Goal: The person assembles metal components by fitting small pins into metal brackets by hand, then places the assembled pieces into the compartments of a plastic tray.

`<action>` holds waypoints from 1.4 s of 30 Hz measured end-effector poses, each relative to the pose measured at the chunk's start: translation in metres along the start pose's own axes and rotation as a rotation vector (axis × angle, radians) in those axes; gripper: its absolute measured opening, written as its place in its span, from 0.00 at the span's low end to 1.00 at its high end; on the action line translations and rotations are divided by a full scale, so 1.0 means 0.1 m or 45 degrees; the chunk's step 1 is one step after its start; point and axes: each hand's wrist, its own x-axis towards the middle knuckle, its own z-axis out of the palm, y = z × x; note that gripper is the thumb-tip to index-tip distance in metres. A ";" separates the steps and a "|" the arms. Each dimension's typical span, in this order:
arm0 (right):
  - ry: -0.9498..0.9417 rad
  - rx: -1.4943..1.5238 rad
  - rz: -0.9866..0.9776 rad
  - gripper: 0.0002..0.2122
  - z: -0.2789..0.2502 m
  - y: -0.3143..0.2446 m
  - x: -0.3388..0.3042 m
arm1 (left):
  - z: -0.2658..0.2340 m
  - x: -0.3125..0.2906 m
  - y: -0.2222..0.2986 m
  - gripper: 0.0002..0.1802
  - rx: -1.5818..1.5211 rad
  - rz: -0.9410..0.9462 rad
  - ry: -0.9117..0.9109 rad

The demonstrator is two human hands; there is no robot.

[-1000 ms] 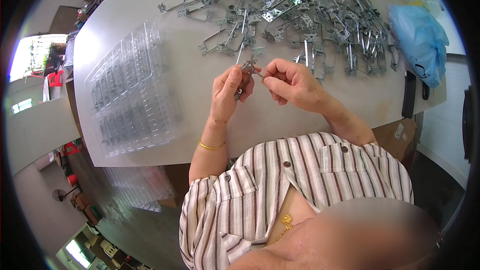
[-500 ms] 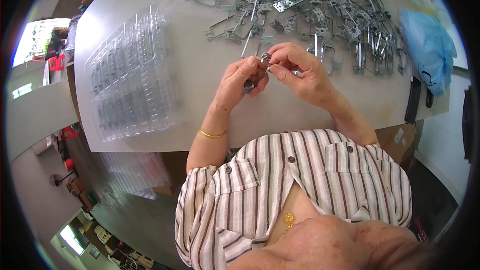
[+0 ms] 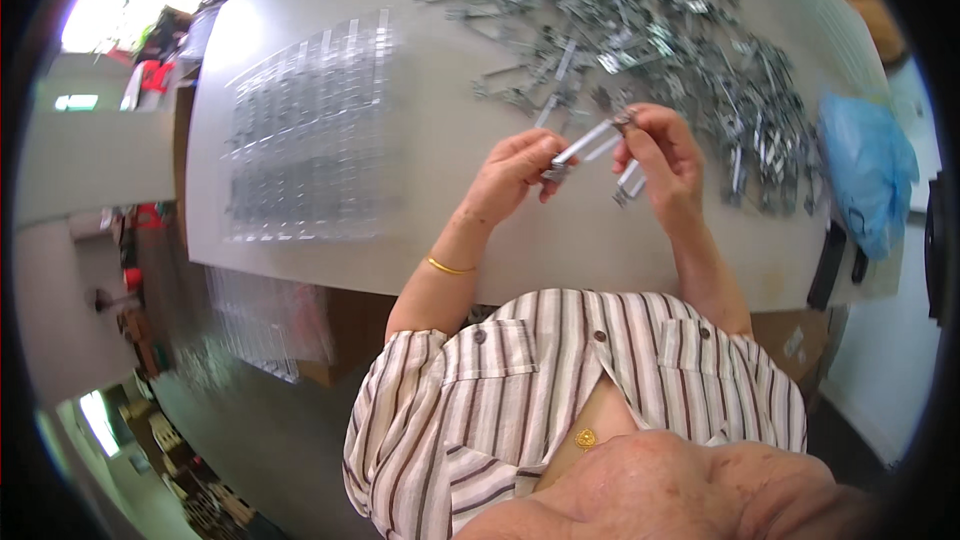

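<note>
Bright, silvery metal: a slim clip (image 3: pixel 585 147), long and flat, slanting up from the left hand (image 3: pixel 515 175) to the right hand (image 3: pixel 660 165). Pinched at its lower end by the left fingers, at its upper end by the right fingertips. A second short metal piece (image 3: pixel 628 180) tucked under the right palm. Beyond both hands, a heap of like clips (image 3: pixel 640 30); well left of the left hand, clear plastic trays (image 3: pixel 310 130).

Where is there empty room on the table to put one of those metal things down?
Bare table lies between the clear plastic tray and the left hand, and along the near edge. The far side is crowded by the metal pile, with a blue bag at right.
</note>
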 end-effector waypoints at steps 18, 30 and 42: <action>-0.121 0.126 -0.203 0.04 -0.05 -0.08 -0.03 | 0.36 -0.32 0.53 0.11 0.267 0.056 -0.194; -0.589 0.028 0.375 0.04 0.33 0.20 -0.35 | -0.26 -1.05 1.53 0.02 1.557 0.637 0.750; -0.893 -0.408 0.463 0.04 0.42 0.38 -0.45 | -1.59 -0.63 2.00 0.11 1.818 0.196 1.101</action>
